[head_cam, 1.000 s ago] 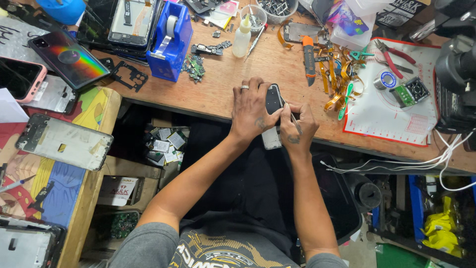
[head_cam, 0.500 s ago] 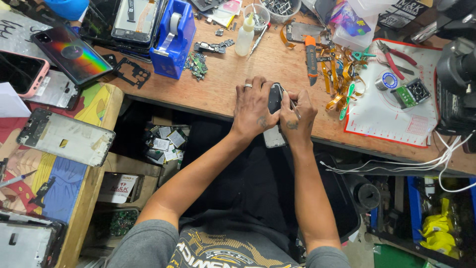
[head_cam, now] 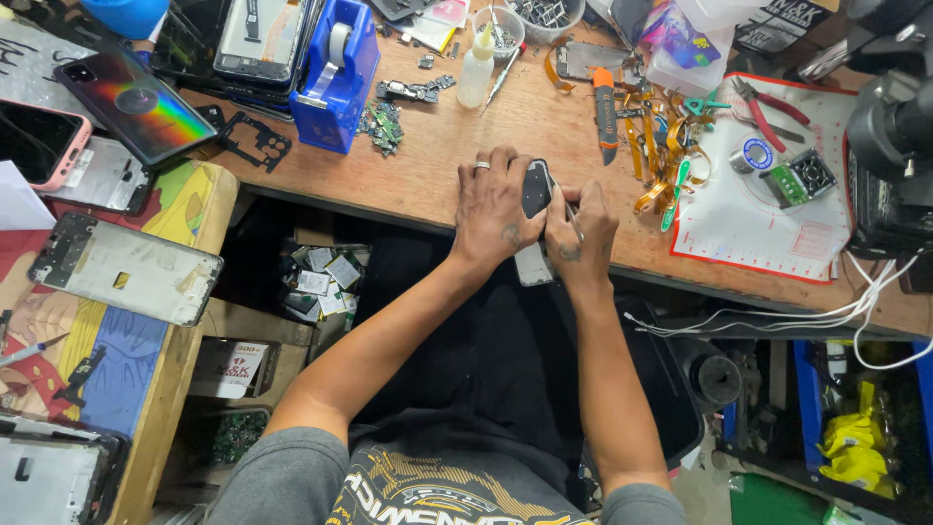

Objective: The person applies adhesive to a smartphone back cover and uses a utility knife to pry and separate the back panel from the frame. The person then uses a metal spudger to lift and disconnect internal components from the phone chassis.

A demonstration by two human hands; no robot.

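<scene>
At the left edge of your wooden workbench (head_cam: pixel 428 185) lies a phone back cover with a rainbow sheen (head_cam: pixel 136 102), and beside it, toward the far edge, stands a blue plastic tape dispenser (head_cam: pixel 340 73) with a roll of pale tape. A little to its right, a small green circuit board (head_cam: pixel 381 124) sits on the bare wood, and behind that a small white squeeze bottle (head_cam: pixel 476 70) stands upright near the far edge.

Your left hand (head_cam: pixel 494 209) rests at the near edge of the bench, a ring on one finger, its fingers curled around the left side of a slim dark phone with a pale lower end (head_cam: pixel 535 219). The phone stands on its long edge between your two hands, and its pale end hangs just over the near edge of the bench. Your right hand (head_cam: pixel 583 233) is closed against the phone's right side and pinches a thin metal tool (head_cam: pixel 573 219) (its tip is hidden by your fingers, so where it meets the phone cannot be told).

Further right, an orange-and-black handled tool (head_cam: pixel 604 112) lies pointing toward the far edge, next to a tangle of yellow flex ribbons (head_cam: pixel 661 156). At the right edge, a white work mat with a red border (head_cam: pixel 758 209) carries a spool of solder wire (head_cam: pixel 753 156) and red-handled pliers (head_cam: pixel 768 107).
</scene>
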